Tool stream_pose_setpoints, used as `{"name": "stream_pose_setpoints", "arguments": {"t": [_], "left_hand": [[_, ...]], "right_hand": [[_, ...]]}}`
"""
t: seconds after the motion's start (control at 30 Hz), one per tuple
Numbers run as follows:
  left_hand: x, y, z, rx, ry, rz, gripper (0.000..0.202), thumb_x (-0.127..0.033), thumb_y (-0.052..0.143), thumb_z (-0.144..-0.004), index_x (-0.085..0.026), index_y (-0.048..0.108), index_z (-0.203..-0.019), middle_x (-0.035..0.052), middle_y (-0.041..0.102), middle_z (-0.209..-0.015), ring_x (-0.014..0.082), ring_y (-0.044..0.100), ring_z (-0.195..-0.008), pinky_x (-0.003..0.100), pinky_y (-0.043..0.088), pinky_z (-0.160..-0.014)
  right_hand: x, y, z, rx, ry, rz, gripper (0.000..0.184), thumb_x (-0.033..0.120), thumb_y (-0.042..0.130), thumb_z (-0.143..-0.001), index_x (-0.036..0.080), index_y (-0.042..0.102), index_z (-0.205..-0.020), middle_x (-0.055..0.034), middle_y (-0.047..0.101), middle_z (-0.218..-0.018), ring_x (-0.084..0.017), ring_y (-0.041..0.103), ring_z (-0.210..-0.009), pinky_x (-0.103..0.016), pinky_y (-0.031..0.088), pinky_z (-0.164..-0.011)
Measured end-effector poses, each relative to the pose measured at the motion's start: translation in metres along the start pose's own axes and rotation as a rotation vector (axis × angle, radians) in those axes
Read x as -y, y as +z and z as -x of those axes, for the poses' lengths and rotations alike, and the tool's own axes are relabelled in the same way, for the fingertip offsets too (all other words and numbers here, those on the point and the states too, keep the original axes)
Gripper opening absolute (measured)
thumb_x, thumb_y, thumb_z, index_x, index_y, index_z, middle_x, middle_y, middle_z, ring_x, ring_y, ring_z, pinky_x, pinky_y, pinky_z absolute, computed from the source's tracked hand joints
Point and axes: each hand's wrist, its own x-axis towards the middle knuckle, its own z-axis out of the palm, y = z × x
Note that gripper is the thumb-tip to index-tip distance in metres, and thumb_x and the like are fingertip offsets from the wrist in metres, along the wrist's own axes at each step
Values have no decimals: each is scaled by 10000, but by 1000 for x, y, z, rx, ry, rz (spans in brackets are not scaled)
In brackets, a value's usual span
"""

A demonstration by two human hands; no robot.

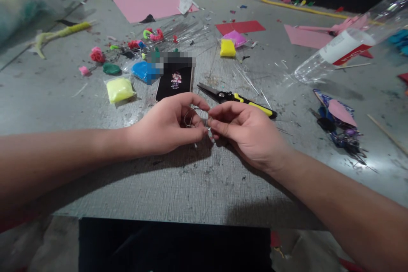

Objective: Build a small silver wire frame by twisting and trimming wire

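Observation:
Both of my hands meet above the grey table [178, 191], near its front middle. Between them is a thin silvery wire [188, 115], bent into a rough loop. My left hand [172, 124] pinches the wire between thumb and fingertips on the loop's left side. My right hand [244, 129] grips it at the right with thumb and forefinger, the fingertips almost touching those of the left. Just beyond the hands lie a phone [175, 80] with its screen lit and a pair of black-and-yellow scissors [239, 98], blades pointing left.
Clay packets in pale yellow [120, 90], blue [145, 71] and bright yellow [228, 48] lie behind the hands. Loose wires [247, 78] are scattered nearby. A clear plastic bottle [338, 53] leans at the right, beyond a dark decorated piece [341, 125]. Pink paper [146, 4] lies farther back.

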Motion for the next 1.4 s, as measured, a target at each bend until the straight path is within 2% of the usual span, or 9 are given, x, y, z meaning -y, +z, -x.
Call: {"name": "stream_pose_setpoints", "arguments": {"t": [0.3, 0.47, 0.57, 0.7, 0.83, 1.0, 1.13, 1.2, 1.4], "left_hand": [[-3, -1, -4, -61, -55, 16, 305, -124, 710, -722, -178, 580, -993, -38, 609, -666, 98, 542, -543, 221, 384, -488], [-4, -1, -5, -57, -71, 6, 289, -131, 721, -731, -159, 593, -990, -23, 628, -686, 101, 565, -571, 214, 413, -504], [-2, -2, -5, -49, -85, -8, 293, -154, 735, -747, -156, 602, -1008, 11, 680, -760, 126, 627, -632, 231, 470, -546], [-1, -5, -6, -9, -60, 31, 271, -179, 736, -791, -162, 604, -1028, 36, 713, -830, 153, 680, -703, 253, 519, -592], [-1, -7, -5, -3, -46, 90, 253, -149, 704, -841, -173, 592, -1067, 12, 696, -792, 130, 674, -676, 234, 522, -596], [-1, -7, -5, -31, -33, 126, 271, -110, 692, -863, -161, 589, -1109, -11, 678, -763, 93, 652, -655, 206, 539, -626], [-1, -5, -5, -91, 26, 77, 353, -174, 779, -822, -149, 647, -1149, 46, 724, -976, 117, 699, -749, 226, 597, -664], [-1, -4, -4, -113, 34, 54, 309, -186, 780, -827, -138, 679, -1115, 68, 734, -1036, 136, 723, -787, 235, 617, -671], [-4, -1, -2, -98, 14, 84, 125, -166, 753, -849, -140, 697, -958, 36, 766, -855, 144, 746, -753, 224, 625, -655]], "right_hand": [[3, -4, 0, 2, 57, 49, 258, 118, 752, -727, 199, 751, -972, 62, 560, -663, -68, 490, -548, -250, 333, -526], [4, -3, -1, 45, 77, 39, 247, 116, 745, -733, 188, 763, -968, 42, 594, -711, -74, 506, -594, -257, 352, -565], [6, -2, -1, 92, 46, 107, 242, 101, 717, -757, 188, 765, -978, 16, 672, -804, -95, 567, -682, -269, 419, -629], [8, -4, 0, 133, -91, 364, 274, 121, 713, -792, 199, 752, -1052, -23, 749, -985, -145, 649, -837, -322, 507, -763], [8, -6, 3, 25, -280, 562, 230, 179, 741, -821, 211, 738, -1049, -29, 740, -945, -167, 668, -822, -343, 556, -744], [6, -5, 7, -38, -386, 578, 98, 179, 742, -843, 203, 715, -934, -17, 744, -868, -162, 691, -777, -322, 577, -707], [5, -3, 8, -80, -448, 590, 104, 201, 729, -862, 201, 716, -965, -33, 755, -926, -171, 702, -798, -342, 589, -739], [5, -2, 9, -105, -468, 629, 111, 191, 718, -866, 199, 714, -976, -38, 753, -935, -173, 700, -793, -352, 592, -749], [5, 1, 15, -157, -536, 651, 103, 175, 715, -868, 219, 715, -962, -28, 752, -932, -165, 692, -770, -344, 594, -726]]}}
